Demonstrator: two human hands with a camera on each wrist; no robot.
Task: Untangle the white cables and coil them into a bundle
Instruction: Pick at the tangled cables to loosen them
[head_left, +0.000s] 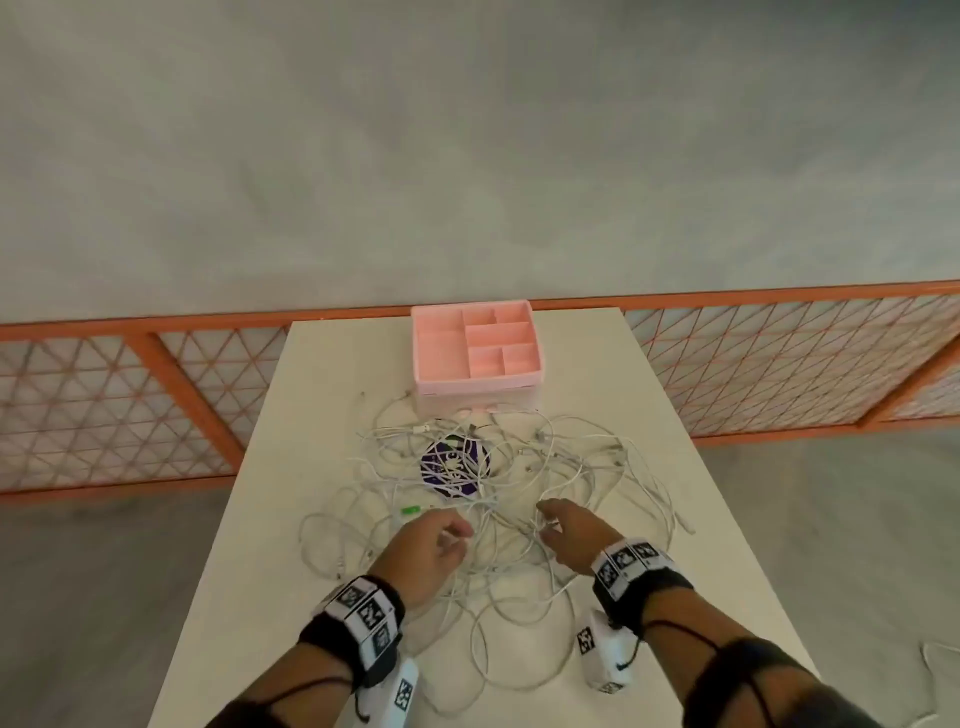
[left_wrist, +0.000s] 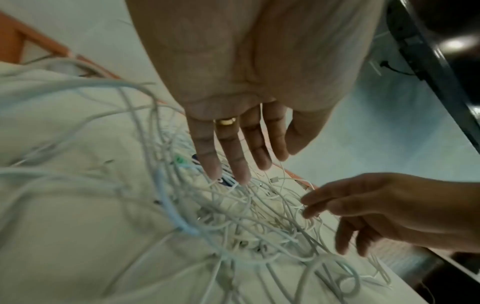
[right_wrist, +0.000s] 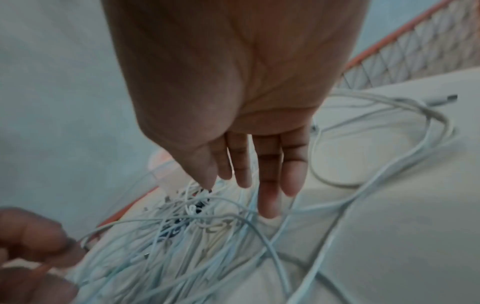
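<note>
While the tangle of thin white cables (head_left: 483, 499) sprawls across the pale tabletop (head_left: 675, 467), both hands hover with fingers apart: left hand (head_left: 426, 551) seemingly holding nothing, right hand (head_left: 569, 532) likewise. Best find one plug end first, then draw it out slowly.

purple disc (head_left: 455, 468): print unreadable under white cables (head_left: 519, 483) | left hand (right_wrist: 28, 246): blurred, cut by right-wrist frame's left edge | cable plugs: too small to identify
</note>
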